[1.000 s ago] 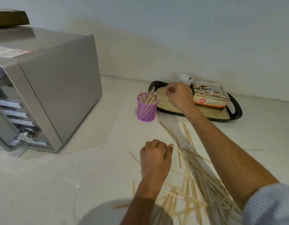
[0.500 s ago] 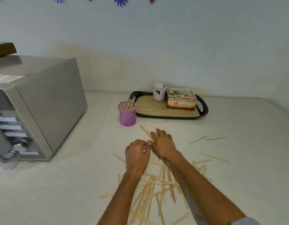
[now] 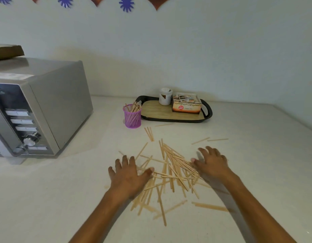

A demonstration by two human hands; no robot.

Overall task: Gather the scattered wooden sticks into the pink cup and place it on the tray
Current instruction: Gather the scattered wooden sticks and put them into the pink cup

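Several thin wooden sticks [image 3: 171,171] lie scattered in a loose pile on the white counter. My left hand [image 3: 129,174] lies flat, fingers spread, on the pile's left edge. My right hand [image 3: 210,162] lies flat with fingers spread on its right edge. Neither hand grips anything. The pink mesh cup [image 3: 132,117] stands upright beyond the pile with several sticks in it, just left of the tray. The black tray with a wooden floor [image 3: 157,112] sits at the back by the wall.
A white jar [image 3: 165,96] and an orange-and-white box [image 3: 186,106] stand on the tray. A silver microwave [image 3: 46,106] fills the counter's left side. Stray sticks [image 3: 209,139] lie right of the pile, and a few [image 3: 149,133] lie near the cup.
My right hand came back from the cup to the pile. Both hands were together at the pile's middle, and now they are spread apart on its two sides. The camera has tilted up.
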